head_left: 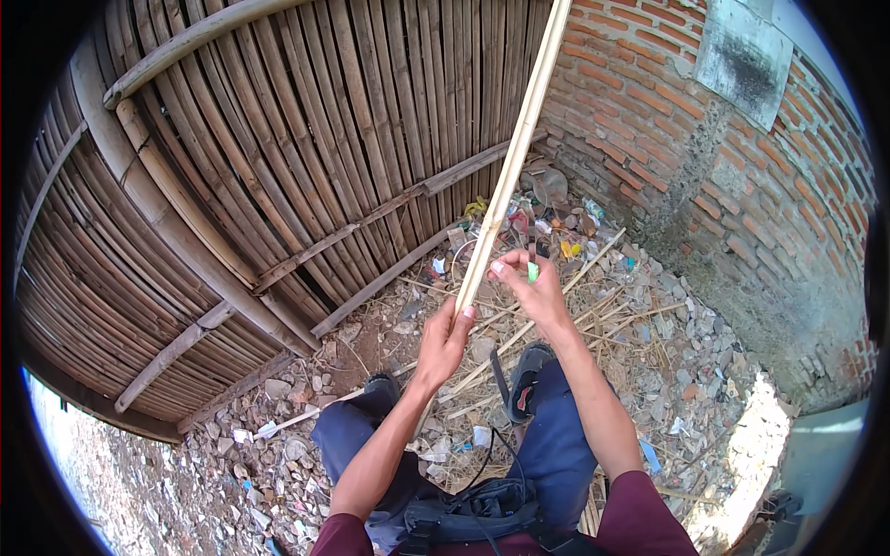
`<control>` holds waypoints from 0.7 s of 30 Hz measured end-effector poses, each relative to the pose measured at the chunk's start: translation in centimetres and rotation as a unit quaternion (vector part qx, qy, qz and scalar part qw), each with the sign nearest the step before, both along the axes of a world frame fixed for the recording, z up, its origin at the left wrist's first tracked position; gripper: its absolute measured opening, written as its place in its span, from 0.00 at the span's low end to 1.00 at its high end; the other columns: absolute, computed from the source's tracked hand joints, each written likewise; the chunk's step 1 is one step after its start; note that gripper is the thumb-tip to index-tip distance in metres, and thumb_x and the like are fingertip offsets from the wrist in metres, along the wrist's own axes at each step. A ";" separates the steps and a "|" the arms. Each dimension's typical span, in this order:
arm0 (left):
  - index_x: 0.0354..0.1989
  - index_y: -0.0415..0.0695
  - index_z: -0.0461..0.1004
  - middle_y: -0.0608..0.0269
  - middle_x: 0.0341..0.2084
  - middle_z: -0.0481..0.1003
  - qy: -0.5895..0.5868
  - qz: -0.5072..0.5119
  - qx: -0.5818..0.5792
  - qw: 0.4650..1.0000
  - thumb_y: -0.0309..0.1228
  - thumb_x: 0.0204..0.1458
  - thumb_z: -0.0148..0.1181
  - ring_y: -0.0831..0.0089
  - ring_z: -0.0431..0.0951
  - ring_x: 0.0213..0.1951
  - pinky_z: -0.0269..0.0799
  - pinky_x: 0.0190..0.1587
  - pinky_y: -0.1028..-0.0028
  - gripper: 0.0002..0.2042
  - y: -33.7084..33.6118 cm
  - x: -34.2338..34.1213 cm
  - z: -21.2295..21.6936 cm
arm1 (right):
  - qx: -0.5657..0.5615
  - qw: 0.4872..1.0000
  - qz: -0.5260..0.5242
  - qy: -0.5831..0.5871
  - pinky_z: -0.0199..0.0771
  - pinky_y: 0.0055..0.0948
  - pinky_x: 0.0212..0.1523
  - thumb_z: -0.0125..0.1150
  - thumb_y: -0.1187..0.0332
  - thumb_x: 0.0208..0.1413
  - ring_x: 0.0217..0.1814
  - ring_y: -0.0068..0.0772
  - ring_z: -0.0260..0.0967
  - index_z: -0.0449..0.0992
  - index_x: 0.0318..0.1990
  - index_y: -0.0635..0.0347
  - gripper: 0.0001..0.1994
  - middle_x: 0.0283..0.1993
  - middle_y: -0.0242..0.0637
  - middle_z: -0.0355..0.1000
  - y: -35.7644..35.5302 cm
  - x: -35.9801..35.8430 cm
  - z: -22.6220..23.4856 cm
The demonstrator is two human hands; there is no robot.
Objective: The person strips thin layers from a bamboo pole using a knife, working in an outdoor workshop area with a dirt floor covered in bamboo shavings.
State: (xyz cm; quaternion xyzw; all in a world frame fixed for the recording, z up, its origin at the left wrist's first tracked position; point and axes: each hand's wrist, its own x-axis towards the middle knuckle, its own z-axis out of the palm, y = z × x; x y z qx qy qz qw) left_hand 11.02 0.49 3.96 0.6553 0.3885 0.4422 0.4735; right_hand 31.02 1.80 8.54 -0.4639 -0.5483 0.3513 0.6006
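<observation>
A long, pale split bamboo pole slants up and away from me, past the top of the view. My left hand is closed around its near end, with the thumb along it. Beside the pole, a little farther up, my right hand is closed with its fingertips close to the bamboo; I cannot tell if they touch. From this hand shows a bright green piece, and just above it a narrow dark strip, which looks like a knife with a green handle. Most of that tool is hidden by my fingers.
A bamboo-slat wall rises on the left, and a brick wall on the right. Stones, litter and split bamboo pieces cover the ground. A dark flat blade-like piece lies beside my right shoe. A black bag is at my waist.
</observation>
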 end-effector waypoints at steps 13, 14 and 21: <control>0.39 0.45 0.69 0.79 0.18 0.56 -0.168 -0.113 -0.195 0.960 0.44 0.75 0.48 0.88 0.53 0.18 0.49 0.19 0.80 0.16 -0.4 -1.0 1.9 | -0.043 0.965 -0.196 -0.169 0.77 0.31 0.55 0.65 0.70 0.60 0.48 0.33 0.84 0.80 0.58 0.63 0.19 0.43 0.42 0.86 0.3 7.0 -1.2; 0.38 0.46 0.68 0.80 0.18 0.54 -0.181 -0.123 -0.203 0.954 0.45 0.76 0.46 0.87 0.52 0.16 0.48 0.18 0.80 0.16 -0.4 -0.9 2.0 | -0.039 0.944 -0.218 -0.243 0.77 0.31 0.55 0.63 0.70 0.60 0.49 0.34 0.84 0.79 0.59 0.63 0.19 0.43 0.43 0.86 0.3 6.9 -1.8; 0.38 0.47 0.66 0.80 0.17 0.54 -0.201 -0.104 -0.222 0.948 0.47 0.76 0.45 0.87 0.50 0.14 0.47 0.16 0.79 0.18 -0.2 -1.0 2.0 | 0.001 0.963 -0.108 -0.248 0.79 0.40 0.45 0.51 0.77 0.61 0.38 0.42 0.84 0.84 0.46 0.63 0.14 0.37 0.44 0.84 -0.5 2.9 0.4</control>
